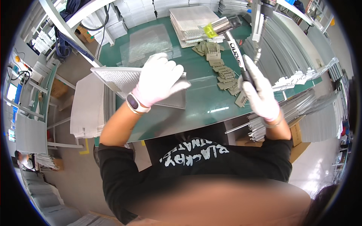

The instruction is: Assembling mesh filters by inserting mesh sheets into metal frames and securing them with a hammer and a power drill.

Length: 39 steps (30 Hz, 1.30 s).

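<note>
My left hand (160, 79), in a white glove, is over a framed mesh panel (126, 80) near the table's front edge. Its fingers and thumb are spread, and the palm hides part of the panel; whether it touches the frame I cannot tell. In my gloved right hand (260, 90) is a mallet (234, 49), gripped by its black lower handle. The mallet's head, with a yellow-green face at one end, points away from me above the table. Several small olive-grey plastic pieces (225, 73) lie in an overlapping row between the hands.
Thin mesh sheets (147, 42) lie on the green table (203, 94) at the far left. A stack of mesh panels (192, 22) stands at the back. A metal tool (259, 26) hangs at the far right, beside long rows of pale strips (292, 45). Stacked panels (87, 105) stand left.
</note>
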Available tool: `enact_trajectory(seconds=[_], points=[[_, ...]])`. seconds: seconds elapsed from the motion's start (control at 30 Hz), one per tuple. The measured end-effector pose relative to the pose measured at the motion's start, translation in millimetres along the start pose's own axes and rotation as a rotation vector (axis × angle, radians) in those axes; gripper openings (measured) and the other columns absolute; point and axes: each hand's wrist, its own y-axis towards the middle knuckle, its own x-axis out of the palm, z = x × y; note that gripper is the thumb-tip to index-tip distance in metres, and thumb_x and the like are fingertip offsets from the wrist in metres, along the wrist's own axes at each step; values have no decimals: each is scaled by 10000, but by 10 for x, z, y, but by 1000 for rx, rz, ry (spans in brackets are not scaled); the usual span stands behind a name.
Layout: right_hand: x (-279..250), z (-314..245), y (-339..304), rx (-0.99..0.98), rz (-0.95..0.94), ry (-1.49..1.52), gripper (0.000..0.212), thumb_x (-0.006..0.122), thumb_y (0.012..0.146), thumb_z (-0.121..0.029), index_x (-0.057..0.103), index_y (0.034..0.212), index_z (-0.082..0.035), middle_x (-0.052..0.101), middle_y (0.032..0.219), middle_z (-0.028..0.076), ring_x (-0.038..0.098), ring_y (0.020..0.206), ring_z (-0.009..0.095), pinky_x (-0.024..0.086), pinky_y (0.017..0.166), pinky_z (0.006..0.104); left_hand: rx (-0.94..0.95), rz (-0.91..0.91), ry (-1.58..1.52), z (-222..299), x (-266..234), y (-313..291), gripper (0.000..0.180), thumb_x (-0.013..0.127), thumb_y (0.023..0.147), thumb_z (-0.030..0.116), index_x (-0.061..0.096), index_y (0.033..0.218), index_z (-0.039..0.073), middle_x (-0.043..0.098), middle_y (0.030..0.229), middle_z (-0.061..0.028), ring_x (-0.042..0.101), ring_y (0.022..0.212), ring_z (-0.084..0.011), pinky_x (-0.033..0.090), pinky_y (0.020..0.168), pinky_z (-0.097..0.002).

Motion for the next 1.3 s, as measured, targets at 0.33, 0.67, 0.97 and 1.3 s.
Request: enact_trajectory(seconds=[0.33, 0.67, 0.97, 1.3], points=[[-93, -178, 1, -423, -86, -471, 525, 493, 1011, -148, 369, 1492, 24, 588, 805, 113, 565, 636, 196, 461, 596, 301, -542, 314, -57, 475, 171, -94, 732, 757, 645, 283, 550, 1290, 5, 560, 672, -49, 577, 776, -239, 343, 1062, -492], [804, 1416, -340, 161, -247, -619, 674, 649, 857, -154, 399, 1468, -18, 569, 1161, 241, 563, 1082, 401, 468, 932, 451, -175, 567, -383, 265, -51, -514, 290, 733, 669, 220, 683, 918, 79, 504, 619, -5, 495, 610, -223, 444, 825, -435], [970, 1410, -526, 299, 22, 506, 625, 725, 886, -217, 429, 1375, 37, 583, 1186, 97, 570, 1062, 174, 466, 948, 323, 364, 919, -1852, 421, -302, -712, 547, 455, 995, 563, 595, 660, 153, 491, 498, 46, 452, 522, -136, 374, 683, -332], [-487, 307, -1166, -72, 1385, -103, 238, 556, 1008, -137, 625, 1132, 54, 631, 1132, 132, 599, 1003, 158, 498, 819, 252, -1272, -233, 638, -81, -737, -2810, 634, 651, 911, 312, 456, 1418, -16, 464, 1446, -252, 437, 1338, -430, 340, 1132, -502]])
